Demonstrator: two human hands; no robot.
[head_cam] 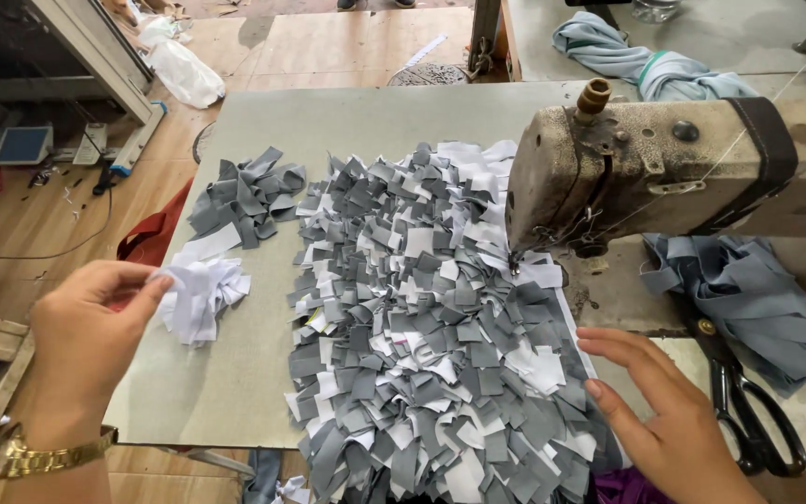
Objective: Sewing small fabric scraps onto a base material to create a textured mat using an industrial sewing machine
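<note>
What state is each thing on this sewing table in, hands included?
Left hand: fingers pinching a white fabric strip at the small white strip pile.
Right hand: open, flat on the grey-and-white shaggy strip mat.
Mat: lying under the needle of the worn beige sewing machine.
Loose grey strip pile: untouched.
Black-handled scissors: lying closed, unheld.

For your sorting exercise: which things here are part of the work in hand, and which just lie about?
In use: left hand picking white strips; right hand on the shaggy grey-and-white mat; sewing machine; grey strips.
Lying about: scissors; blue cloth; plastic bag.
</note>
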